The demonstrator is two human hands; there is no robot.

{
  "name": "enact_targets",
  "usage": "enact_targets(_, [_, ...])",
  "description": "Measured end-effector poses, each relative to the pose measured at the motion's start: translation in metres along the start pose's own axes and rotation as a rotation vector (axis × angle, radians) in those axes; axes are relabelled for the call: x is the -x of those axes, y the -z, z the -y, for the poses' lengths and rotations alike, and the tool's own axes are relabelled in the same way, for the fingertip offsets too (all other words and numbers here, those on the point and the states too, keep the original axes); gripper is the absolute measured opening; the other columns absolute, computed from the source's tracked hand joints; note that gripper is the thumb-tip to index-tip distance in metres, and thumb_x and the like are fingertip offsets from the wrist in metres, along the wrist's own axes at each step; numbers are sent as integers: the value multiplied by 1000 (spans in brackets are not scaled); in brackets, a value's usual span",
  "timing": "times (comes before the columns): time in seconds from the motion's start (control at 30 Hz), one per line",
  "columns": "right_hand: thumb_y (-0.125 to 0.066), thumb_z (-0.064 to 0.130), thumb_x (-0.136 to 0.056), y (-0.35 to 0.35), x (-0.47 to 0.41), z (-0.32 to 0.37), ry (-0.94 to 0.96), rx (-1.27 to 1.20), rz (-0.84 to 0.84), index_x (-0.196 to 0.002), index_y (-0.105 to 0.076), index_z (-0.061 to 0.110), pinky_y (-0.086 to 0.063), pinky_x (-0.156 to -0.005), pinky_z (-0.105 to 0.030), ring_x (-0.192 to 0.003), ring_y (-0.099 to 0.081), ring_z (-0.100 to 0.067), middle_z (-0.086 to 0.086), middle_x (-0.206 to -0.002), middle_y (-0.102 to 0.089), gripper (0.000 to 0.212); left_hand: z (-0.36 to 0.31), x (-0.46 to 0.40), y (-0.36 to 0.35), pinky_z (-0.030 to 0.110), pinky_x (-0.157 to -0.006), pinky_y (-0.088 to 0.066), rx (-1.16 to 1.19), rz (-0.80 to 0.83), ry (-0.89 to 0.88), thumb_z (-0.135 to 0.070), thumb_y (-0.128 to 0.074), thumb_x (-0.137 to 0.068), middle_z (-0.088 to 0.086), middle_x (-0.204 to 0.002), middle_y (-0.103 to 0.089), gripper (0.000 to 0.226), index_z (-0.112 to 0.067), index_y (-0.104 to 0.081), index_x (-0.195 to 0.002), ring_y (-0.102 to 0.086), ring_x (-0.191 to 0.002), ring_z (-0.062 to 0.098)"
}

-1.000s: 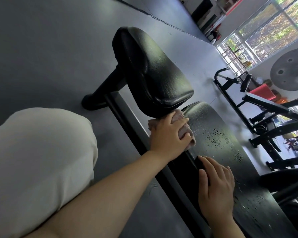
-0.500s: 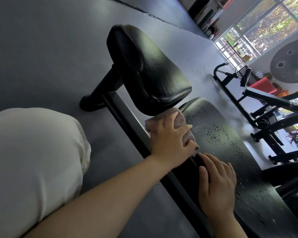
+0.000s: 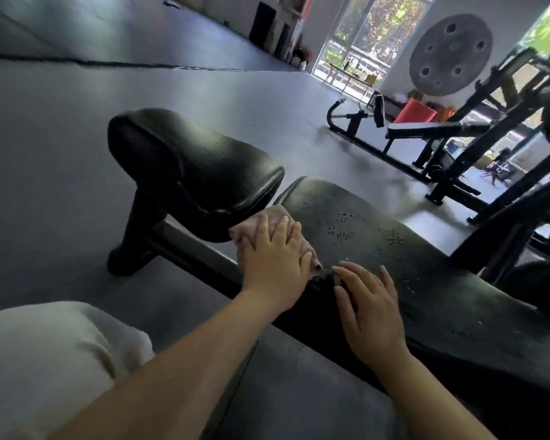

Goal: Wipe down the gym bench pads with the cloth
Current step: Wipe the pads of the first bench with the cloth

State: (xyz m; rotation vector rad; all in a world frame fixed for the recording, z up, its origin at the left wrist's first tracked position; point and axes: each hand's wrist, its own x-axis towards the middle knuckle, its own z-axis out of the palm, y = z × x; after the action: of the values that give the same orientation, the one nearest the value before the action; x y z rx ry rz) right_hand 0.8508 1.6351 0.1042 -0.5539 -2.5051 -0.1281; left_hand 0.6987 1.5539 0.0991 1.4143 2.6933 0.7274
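I see a smooth grey floor [image 3: 115, 100] all around. Far off on the right stands another black bench machine [image 3: 426, 131]. A red mat [image 3: 415, 112] sits behind it. A big round grey disc [image 3: 451, 54] hangs on the white wall. Tall windows [image 3: 359, 33] show green trees outside.

The left hand [image 3: 273, 265] slid the cloth [image 3: 275, 217] slightly toward 5 o'clock along the long back pad [image 3: 394, 249], away from the seat pad [image 3: 197, 166]. The gap to the right hand [image 3: 367, 309] narrowed. The head camera tilted up, exposing more floor [image 3: 140, 90]
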Motion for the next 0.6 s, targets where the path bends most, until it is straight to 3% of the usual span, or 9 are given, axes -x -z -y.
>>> enact_targets(0.07, [-38, 36, -95, 5, 6, -3, -26, 12, -40, -112, -66, 16, -22, -111, -42, -112, -52, -12, -1, -120, -63, 38, -8, 9, -8, 59, -110, -9, -42, -36, -19, -46, -15, -98, 3, -159, -10, 59, -18, -13, -151, 2, -144, 32])
enact_targets(0.2, [-42, 30, -92, 17, 27, -14, -79, 66, -94, -109, -67, 13, -31, -104, -46, -109, -49, -15, -5, -117, -63, 35, -23, 22, -23, 65, -103, -24, -63, -143, -77, -48, -17, -89, 11, -140, -49, 68, -9, -50, -135, -35, -135, 37])
enact_targets(0.3, [-42, 31, -91, 26, 53, -25, -156, 142, -76, -112, -64, 12, -37, -101, -47, -108, -48, -17, -7, -114, -60, 36, -42, 35, -34, 66, -98, -31, -57, -204, -172, -49, -26, -87, 17, -131, -56, 68, -2, -57, -126, -47, -125, 39])
enact_targets(0.4, [-41, 33, -90, 37, 78, -37, -246, 215, -40, -113, -62, 11, -41, -97, -44, -105, -47, -20, -8, -110, -59, 38, -65, 50, -50, 64, -103, -23, -54, -191, -317, -49, -28, -85, 22, -133, -52, 71, 2, -52, -129, -46, -125, 41])
enact_targets(0.47, [-41, 33, -89, 48, 91, -46, -308, 255, 8, -112, -61, 10, -45, -93, -44, -101, -53, -24, -9, -109, -59, 38, -83, 60, -61, 61, -103, -16, -99, -165, -429, -51, -29, -85, 21, -140, -45, 73, 1, -41, -136, -37, -132, 40])
enact_targets(0.6, [-57, 26, -82, 69, 115, -72, -455, 321, 131, -114, -63, 7, -50, -88, -44, -95, -62, -30, -11, -109, -61, 38, -109, 65, -80, 61, -107, -9, -276, -157, -619, -51, -57, -78, 18, -147, -36, 89, -1, -16, -140, -16, -137, 37])
